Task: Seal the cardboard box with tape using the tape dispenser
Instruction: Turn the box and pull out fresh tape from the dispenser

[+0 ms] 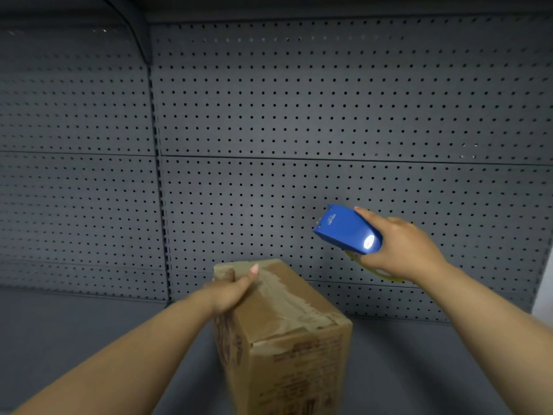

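Head view: your left hand (232, 292) has its fingers curled over the far left top corner of the brown cardboard box (281, 333), thumb lying on the clear tape strip (284, 298) along its top. Your right hand (401, 250) wraps its fingers round the blue plastic tape dispenser (347, 229), held in the air, right of the box and clear of it. The box stands on a grey shelf (74, 324) before a grey pegboard wall (299, 115).

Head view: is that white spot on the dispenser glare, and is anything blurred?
Head view: the white spot on the blue tape dispenser looks like glare; the cardboard box print is smeared and unreadable; the pegboard lines bow from wide-angle distortion.
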Demonstrator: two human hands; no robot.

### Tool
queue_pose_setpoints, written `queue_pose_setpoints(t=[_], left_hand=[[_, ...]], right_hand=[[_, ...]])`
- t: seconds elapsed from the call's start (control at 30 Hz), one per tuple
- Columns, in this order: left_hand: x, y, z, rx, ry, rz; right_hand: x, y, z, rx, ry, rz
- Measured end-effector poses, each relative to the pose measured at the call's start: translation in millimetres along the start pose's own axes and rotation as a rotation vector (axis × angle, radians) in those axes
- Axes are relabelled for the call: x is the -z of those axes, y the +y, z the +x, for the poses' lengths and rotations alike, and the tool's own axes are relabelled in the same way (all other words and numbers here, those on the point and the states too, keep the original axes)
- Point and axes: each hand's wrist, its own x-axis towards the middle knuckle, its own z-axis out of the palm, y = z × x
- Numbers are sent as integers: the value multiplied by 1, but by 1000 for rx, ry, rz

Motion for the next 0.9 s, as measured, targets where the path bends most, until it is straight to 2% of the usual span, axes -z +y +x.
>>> queue_pose_setpoints(t=[0.13, 0.23, 0.47, 0.53, 0.6, 0.67, 0.7, 0.77, 0.83, 0.9], left_hand=[[-9, 6, 11, 24, -11, -414], [-11, 6, 26, -18, -29, -593], [-3, 7, 43, -81, -88, -535], [-1, 8, 46, -123, -3, -307], [3, 15, 49, -248, 216, -83], [11, 29, 39, -406, 389, -190], [16, 38, 31, -470, 405, -314], [25, 54, 13, -553, 292, -613], [32, 62, -5, -574, 54, -873], [38, 61, -18, -577, -141, -1038]], right_hand=[[-11, 2, 8, 32, -11, 23], [-19, 7, 13, 65, -32, 70], [-15, 15, 13, 303, -59, 172], [-11, 13, 12, 387, -49, 173], [-7, 8, 11, 451, -13, 176], [-3, 1, 10, 509, 33, 179], [0, -3, 10, 529, 52, 181], [3, -12, 7, 558, 81, 189], [5, -20, 4, 585, 94, 193], [7, -26, -1, 605, 96, 191]])
